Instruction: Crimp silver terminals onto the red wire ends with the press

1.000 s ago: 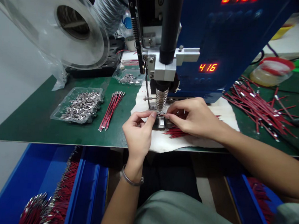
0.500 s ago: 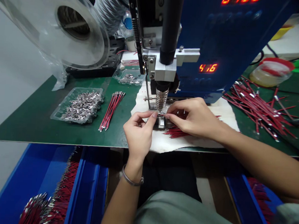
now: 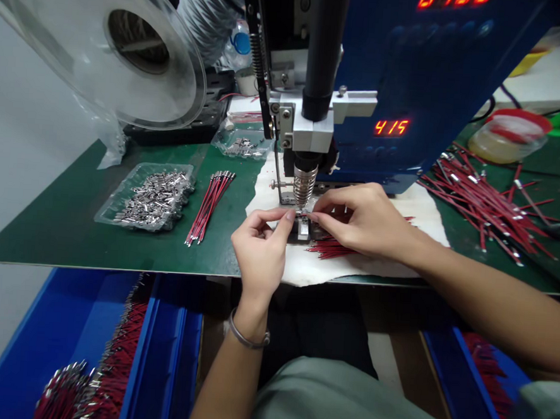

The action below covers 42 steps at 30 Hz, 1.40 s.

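Under the spring-wrapped tip [image 3: 304,184] of the blue machine [image 3: 382,156], both my hands meet at a small metal fixture [image 3: 303,228]. My left hand [image 3: 263,243] pinches a tiny metal terminal [image 3: 299,212] between thumb and forefinger at the fixture's left. From the right, my right hand [image 3: 362,219] holds a thin red wire [image 3: 307,215] in a closed pinch, its end at the terminal. Fingers hide most of both small parts. Several red wires [image 3: 327,247] lie on a white cloth [image 3: 300,269] below my right hand.
A clear tray of metal terminals [image 3: 155,195] and a bundle of red wires with metal ends [image 3: 210,205] lie at left. A large clear reel [image 3: 183,83] overhangs the back left. More wires [image 3: 489,197] and a red-rimmed tub [image 3: 507,138] stand right. Blue bins [image 3: 162,354] sit below the table edge.
The machine's lower red display has gone from 416 to 415. Both hands keep the same pinch at the fixture; the view has shifted very slightly.
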Motion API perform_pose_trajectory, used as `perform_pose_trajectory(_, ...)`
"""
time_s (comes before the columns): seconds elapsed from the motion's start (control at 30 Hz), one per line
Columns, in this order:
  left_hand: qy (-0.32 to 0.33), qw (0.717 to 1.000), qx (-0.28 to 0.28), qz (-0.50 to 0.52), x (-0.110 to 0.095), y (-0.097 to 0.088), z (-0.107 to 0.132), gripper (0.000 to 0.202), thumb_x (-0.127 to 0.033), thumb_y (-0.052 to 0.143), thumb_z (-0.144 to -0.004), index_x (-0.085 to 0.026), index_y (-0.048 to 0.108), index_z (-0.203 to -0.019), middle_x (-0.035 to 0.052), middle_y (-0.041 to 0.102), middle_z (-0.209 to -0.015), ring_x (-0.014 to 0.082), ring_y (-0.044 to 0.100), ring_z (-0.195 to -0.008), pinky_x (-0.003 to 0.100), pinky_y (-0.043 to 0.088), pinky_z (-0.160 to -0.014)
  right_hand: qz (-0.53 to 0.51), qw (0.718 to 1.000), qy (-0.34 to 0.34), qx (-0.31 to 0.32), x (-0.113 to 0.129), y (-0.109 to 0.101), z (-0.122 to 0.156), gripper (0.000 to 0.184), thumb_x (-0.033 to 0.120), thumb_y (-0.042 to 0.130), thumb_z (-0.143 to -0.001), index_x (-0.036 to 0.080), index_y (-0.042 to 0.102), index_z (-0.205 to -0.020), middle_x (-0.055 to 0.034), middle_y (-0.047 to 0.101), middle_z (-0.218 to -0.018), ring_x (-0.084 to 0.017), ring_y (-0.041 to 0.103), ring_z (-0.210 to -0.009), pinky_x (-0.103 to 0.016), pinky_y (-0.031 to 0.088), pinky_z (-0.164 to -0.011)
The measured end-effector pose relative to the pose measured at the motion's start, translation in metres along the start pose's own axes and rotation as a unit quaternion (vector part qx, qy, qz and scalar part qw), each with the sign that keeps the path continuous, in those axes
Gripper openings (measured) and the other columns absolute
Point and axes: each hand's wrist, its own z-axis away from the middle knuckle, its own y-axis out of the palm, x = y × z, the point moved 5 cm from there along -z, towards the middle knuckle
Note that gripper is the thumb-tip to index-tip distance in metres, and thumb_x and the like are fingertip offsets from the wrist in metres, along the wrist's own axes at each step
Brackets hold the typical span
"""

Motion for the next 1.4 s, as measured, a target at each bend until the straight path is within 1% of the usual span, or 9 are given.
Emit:
perform_pose_trajectory(0.23,0.001,1.0,-0.005,-0.009,-0.0013,-0.0007,-0.0012,0.013,-0.028,0.077,-0.077,-0.016,0.071,-0.077,0.0039,0.073,-0.08,0.0099,0.058,-0.061,0.023,0.042,-0.057,-0.001,1.0,0.0,0.003,0.0003,-0.0003,0.0003,0.013,0.023,0.063,-0.083,0.016,0.073,-0.08,-0.0018,0.073,-0.073,-0.012,0.062,-0.061,-0.024,0.041,-0.06)
perform_pose_trajectory(0.5,0.004,1.0,0.004,-0.011,-0.0032,0.0003,-0.0017,0.015,-0.03,0.076,-0.077,-0.016,0.071,-0.077,0.0032,0.072,-0.079,0.0092,0.056,-0.06,0.022,0.041,-0.055,-0.002,1.0,0.0,-0.003,-0.0004,-0.0002,-0.0001,0.012,0.022,0.063,-0.083,0.016,0.073,-0.079,-0.0014,0.073,-0.074,-0.012,0.062,-0.061,-0.024,0.041,-0.06)
perform_pose_trajectory(0.97,-0.012,1.0,0.005,-0.009,0.0014,0.0001,-0.0008,0.018,-0.033,0.076,-0.077,-0.015,0.072,-0.079,0.003,0.071,-0.074,0.0097,0.055,-0.058,0.022,0.042,-0.056,-0.001,1.0,0.001,-0.005,-0.0008,-0.0013,0.0016,0.012,0.023,0.064,-0.083,0.016,0.073,-0.079,-0.0014,0.073,-0.073,-0.012,0.063,-0.062,-0.024,0.042,-0.06)
perform_pose_trajectory(1.1,-0.01,1.0,0.008,-0.007,0.0013,0.0008,-0.0007,0.019,-0.033,0.076,-0.077,-0.015,0.072,-0.08,0.0036,0.071,-0.075,0.0099,0.055,-0.059,0.022,0.042,-0.056,-0.001,1.0,0.0,-0.004,-0.0004,-0.0008,0.0003,0.013,0.024,0.063,-0.083,0.016,0.073,-0.079,-0.0019,0.073,-0.073,-0.013,0.063,-0.062,-0.024,0.042,-0.06)
perform_pose_trajectory(1.27,-0.009,1.0,0.002,-0.008,0.0,0.001,-0.0008,0.019,-0.033,0.077,-0.076,-0.015,0.072,-0.079,0.0029,0.071,-0.073,0.0087,0.053,-0.056,0.022,0.04,-0.054,0.007,1.0,-0.004,-0.005,-0.0006,-0.0003,-0.0005,0.014,0.024,0.063,-0.084,0.016,0.073,-0.079,-0.0027,0.073,-0.074,-0.013,0.063,-0.062,-0.025,0.041,-0.06)
perform_pose_trajectory(1.4,-0.005,1.0,0.004,0.001,-0.0005,0.0021,-0.0017,0.018,-0.032,0.078,-0.075,-0.015,0.071,-0.078,0.0031,0.072,-0.075,0.0092,0.056,-0.059,0.022,0.042,-0.056,0.008,1.0,-0.001,-0.002,-0.0017,0.0006,0.0007,0.013,0.024,0.063,-0.083,0.017,0.073,-0.079,-0.0023,0.074,-0.075,-0.013,0.064,-0.063,-0.025,0.041,-0.06)
